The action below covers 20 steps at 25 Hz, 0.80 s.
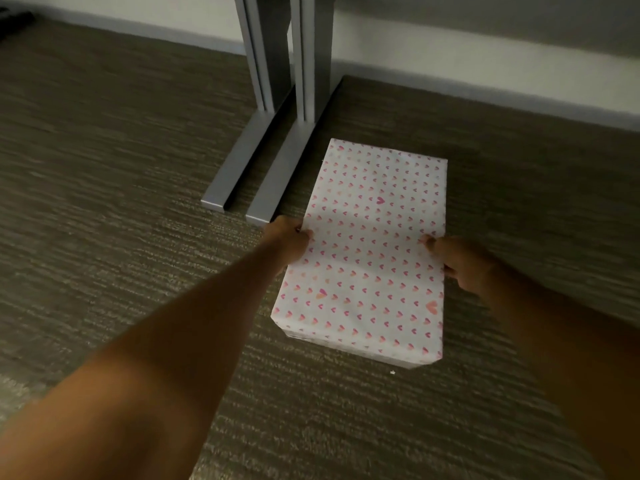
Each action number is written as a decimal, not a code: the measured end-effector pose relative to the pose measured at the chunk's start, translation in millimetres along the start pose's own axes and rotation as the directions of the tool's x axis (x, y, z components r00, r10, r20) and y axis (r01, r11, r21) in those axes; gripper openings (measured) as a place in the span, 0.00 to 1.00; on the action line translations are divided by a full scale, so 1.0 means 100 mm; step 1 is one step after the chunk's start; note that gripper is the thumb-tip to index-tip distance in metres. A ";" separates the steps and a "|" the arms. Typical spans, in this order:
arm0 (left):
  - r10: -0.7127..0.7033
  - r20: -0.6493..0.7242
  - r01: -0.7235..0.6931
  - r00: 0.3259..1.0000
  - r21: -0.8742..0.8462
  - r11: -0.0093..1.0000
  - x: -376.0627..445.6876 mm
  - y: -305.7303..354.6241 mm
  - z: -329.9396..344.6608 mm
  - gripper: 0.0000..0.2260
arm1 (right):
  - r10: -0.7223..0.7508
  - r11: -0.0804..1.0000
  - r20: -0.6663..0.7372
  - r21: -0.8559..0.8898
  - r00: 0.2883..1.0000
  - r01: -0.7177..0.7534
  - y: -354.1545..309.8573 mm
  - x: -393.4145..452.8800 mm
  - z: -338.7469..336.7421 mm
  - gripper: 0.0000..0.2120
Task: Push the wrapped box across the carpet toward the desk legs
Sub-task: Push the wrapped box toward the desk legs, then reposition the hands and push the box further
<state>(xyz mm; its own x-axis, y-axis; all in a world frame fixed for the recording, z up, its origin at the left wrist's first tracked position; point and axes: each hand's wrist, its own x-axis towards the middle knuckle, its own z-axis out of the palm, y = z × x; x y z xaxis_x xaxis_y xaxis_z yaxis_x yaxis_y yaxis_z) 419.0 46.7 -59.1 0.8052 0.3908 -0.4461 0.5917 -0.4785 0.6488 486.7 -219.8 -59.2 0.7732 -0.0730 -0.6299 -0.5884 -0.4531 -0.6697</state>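
Two hands on the box, close beside the desk legs.

The box (367,251), wrapped in white paper with small pink hearts, lies flat on the brown carpet (104,202), its long side pointing toward the wall (485,39). Its left far edge is just beside the foot of the nearer of the two grey desk legs (280,181); if they touch I cannot tell. The left hand (289,240) presses on the left long side, thumb on top, fingers curled down the side. The right hand (460,263) does the same on the right long side. Both arms are stretched out forward.
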 end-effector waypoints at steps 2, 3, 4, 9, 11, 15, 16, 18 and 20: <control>0.004 -0.001 -0.004 1.000 0.006 1.000 0.04 0.01 0.02 0.18 | -0.015 1.000 -0.020 -0.013 1.000 0.015 0.01 0.04 -0.01 0.21; 0.012 -0.004 -0.012 1.000 0.016 1.000 0.06 0.02 0.01 0.18 | -0.020 1.000 -0.020 -0.016 1.000 0.020 0.02 0.04 0.00 0.21; 0.019 -0.008 -0.019 1.000 0.031 0.999 0.07 0.03 0.01 0.18 | -0.024 0.999 -0.018 -0.021 1.000 0.024 0.02 0.04 0.00 0.21; 0.026 -0.019 -0.025 0.999 0.066 0.997 0.09 0.02 0.00 0.19 | -0.043 0.997 -0.055 -0.059 0.998 0.040 0.04 0.03 0.01 0.23; 0.023 -0.003 -0.023 1.000 0.061 0.998 0.11 0.01 0.00 0.20 | -0.054 0.996 -0.073 -0.080 0.996 0.048 0.03 0.01 0.02 0.24; 0.111 -0.045 -0.101 0.993 0.188 0.977 0.08 -0.06 0.05 0.30 | -0.254 0.940 -0.168 -0.277 0.953 0.201 0.08 -0.08 0.07 0.35; 0.157 -0.069 -0.136 0.985 0.243 0.960 0.07 -0.10 0.06 0.34 | -0.339 0.882 -0.190 -0.404 0.921 0.242 0.10 -0.10 0.06 0.40; 0.296 -0.127 -0.218 0.947 0.426 0.878 0.03 -0.18 0.06 0.39 | -0.491 0.721 -0.173 -0.630 0.854 0.288 0.14 -0.14 0.05 0.47; 0.429 -0.141 -0.277 0.892 0.580 0.766 0.02 -0.21 0.06 0.41 | -0.568 0.589 -0.126 -0.753 0.813 0.294 0.20 -0.17 0.07 0.51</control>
<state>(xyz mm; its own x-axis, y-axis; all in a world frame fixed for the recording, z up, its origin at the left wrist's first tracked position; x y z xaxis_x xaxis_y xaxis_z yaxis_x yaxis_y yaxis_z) 408.3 53.0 -77.6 0.9667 0.2539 -0.0327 0.2534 -0.9310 0.2627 460.7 -221.6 -64.6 0.9929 0.0856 -0.0824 0.0590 -0.9573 -0.2830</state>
